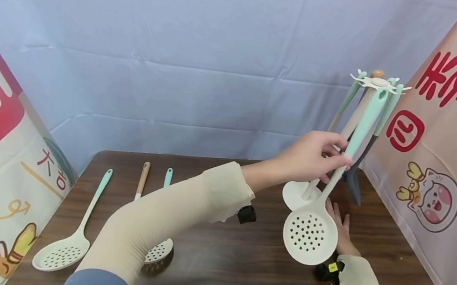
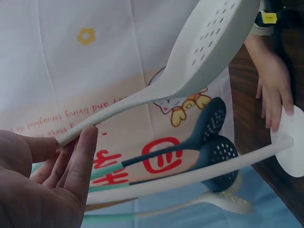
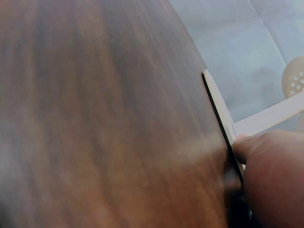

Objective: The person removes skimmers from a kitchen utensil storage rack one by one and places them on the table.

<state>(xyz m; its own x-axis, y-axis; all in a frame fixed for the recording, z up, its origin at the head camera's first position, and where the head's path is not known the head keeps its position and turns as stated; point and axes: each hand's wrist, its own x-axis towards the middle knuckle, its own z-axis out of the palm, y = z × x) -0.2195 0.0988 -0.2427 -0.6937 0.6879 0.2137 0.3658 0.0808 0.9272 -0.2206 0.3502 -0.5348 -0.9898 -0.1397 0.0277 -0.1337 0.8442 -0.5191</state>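
Observation:
My left hand [image 1: 316, 155] pinches a white skimmer [image 1: 310, 236] with a mint handle between thumb and fingers. Its holed bowl hangs low, and the hole at the handle's top overlaps the hooked top [image 1: 381, 83] of a white utensil rack. In the left wrist view, the skimmer's neck lies across my left fingertips [image 2: 88, 135]. My right hand [image 1: 341, 228] rests with straight fingers at the rack's round base [image 2: 290, 156]. On the rack hang several utensils, among them dark slotted ones [image 2: 222, 159] and a pale holed one [image 2: 232, 203].
On the brown table [image 1: 240, 266], at the left, lies another mint-handled skimmer [image 1: 63, 253]. Beside it are a wooden-handled utensil [image 1: 144, 177], partly behind my left sleeve, and a mint handle [image 1: 168, 177]. A holed bowl [image 1: 158, 251] shows below the sleeve. Printed cloths hang at both sides.

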